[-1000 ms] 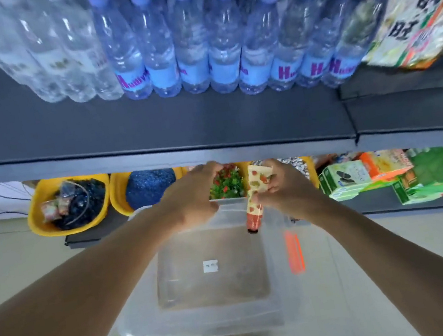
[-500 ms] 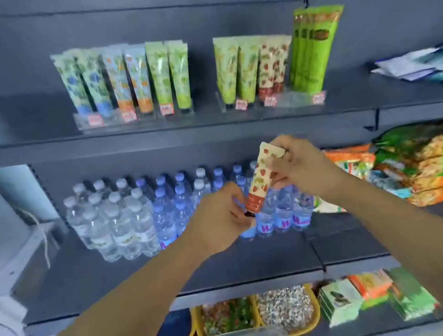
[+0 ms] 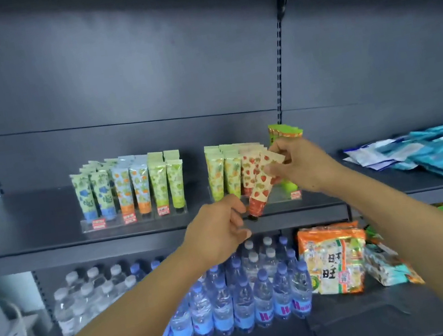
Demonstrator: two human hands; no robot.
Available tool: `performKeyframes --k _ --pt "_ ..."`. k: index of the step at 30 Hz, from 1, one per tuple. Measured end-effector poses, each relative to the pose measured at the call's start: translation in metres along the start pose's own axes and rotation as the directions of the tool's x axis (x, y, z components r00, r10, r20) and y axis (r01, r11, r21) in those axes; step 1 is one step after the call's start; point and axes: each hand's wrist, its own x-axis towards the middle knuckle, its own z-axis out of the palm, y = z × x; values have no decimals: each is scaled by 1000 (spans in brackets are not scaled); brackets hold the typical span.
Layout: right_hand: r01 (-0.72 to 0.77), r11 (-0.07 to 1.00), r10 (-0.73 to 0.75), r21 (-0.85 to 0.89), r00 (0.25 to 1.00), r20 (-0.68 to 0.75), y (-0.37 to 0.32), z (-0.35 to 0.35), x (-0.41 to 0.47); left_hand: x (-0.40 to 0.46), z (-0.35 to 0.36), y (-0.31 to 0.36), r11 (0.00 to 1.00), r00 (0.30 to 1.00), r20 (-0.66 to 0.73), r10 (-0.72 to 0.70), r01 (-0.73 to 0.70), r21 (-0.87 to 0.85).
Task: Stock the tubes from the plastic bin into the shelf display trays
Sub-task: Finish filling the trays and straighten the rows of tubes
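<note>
- The strawberry tube (image 3: pixel 261 187) sits between the two hands, tilted, flat crimped end up toward the right hand (image 3: pixel 303 168) and dark cap down toward the left hand (image 3: pixel 219 232).
- Right hand pinches the upper part of the tube, thumb on the front face, fingers curled behind the crimp.
- Left hand is just below and left of the cap, fingers loosely curled; its fingertips are right by the red lower end, but whether they actually touch it I cannot tell.
- The tube hangs in the air in front of the right display tray (image 3: pixel 280 197), not yet set into it.
- How it looks: cream body scattered with red strawberries, a solid red-orange band at the bottom, a small dark cap, a pale flat crimped top.
- Directly behind the right hand's fingers stands a matching strawberry tube (image 3: pixel 248 169) already in the tray, with yellow-green tubes (image 3: pixel 224 171) further left of it.
- Behind the right hand's knuckles rises a taller bright green tube (image 3: pixel 282 135).
- Well off to the left of the left hand, the left display tray (image 3: pixel 135 217) holds blue-, orange- and green-patterned tubes standing cap down.
- Below both forearms, on the lower shelf, water bottles (image 3: pixel 236 305) are packed together, with a snack bag (image 3: pixel 335 260) under the right forearm.
</note>
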Motion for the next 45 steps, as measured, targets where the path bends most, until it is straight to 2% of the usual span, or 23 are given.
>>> performKeyframes --k 3,5,10,14,20,26,35,45 --pt "49 984 -65 -168 994 -89 14 -17 33 21 -3 -2 992 999 -43 -31 36 123" --pt "60 967 -87 -249 992 -96 25 -23 58 32 -5 -3 981 994 -92 -57 73 182" --pt "137 892 -169 -430 985 -36 42 -17 99 55 -5 0 934 971 -222 -90 159 320" --pt "256 772 -277 -582 959 54 43 -4 107 69 -7 5 895 940 -338 -50 192 402" --pt "316 701 -320 -640 940 114 45 10 104 89 -7 13 858 929 -369 38 159 488" --pt "300 723 -283 -622 950 129 49 23 104 97 -8 10 810 944 -319 83 122 573" --pt "265 680 -226 -683 963 149 49 22 99 106 -19 6 806 961 -268 66 107 582" --pt "227 690 -188 -688 973 133 48 22 97 125 -18 10 813 968 -240 79 77 578"
